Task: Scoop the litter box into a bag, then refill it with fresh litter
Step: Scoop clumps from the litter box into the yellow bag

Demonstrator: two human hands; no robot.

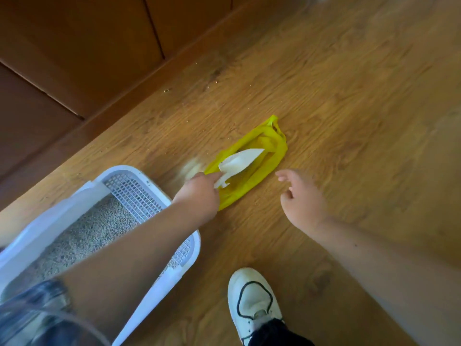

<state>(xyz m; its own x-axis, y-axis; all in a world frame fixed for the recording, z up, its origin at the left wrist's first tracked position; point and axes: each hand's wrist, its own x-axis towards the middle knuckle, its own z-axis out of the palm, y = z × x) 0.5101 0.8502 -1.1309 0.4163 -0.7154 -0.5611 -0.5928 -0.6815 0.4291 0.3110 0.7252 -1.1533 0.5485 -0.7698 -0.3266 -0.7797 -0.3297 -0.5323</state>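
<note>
Left hand [199,189] is pinching the white plastic scoop [240,159] lying on the yellow plastic bag [270,162]; right hand [301,198] is hovering nearby, fingers spread.

Floor [324,78]: wood-grain, satin sheen. Bag [269,163]: thin yellow plastic, crinkled. Scoop [239,162]: white matt plastic. Litter box [154,176]: white plastic, gridded; granular litter [82,236].

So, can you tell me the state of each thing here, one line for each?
box: on the floor, uncovered, litter inside.
bag: lying flat on the floor, mouth not spread.
scoop: resting on the bag, no load visible.
left hand: gripping the scoop's handle.
right hand: open, holding nothing, beside the bag.
floor: a few grains scattered.
</note>
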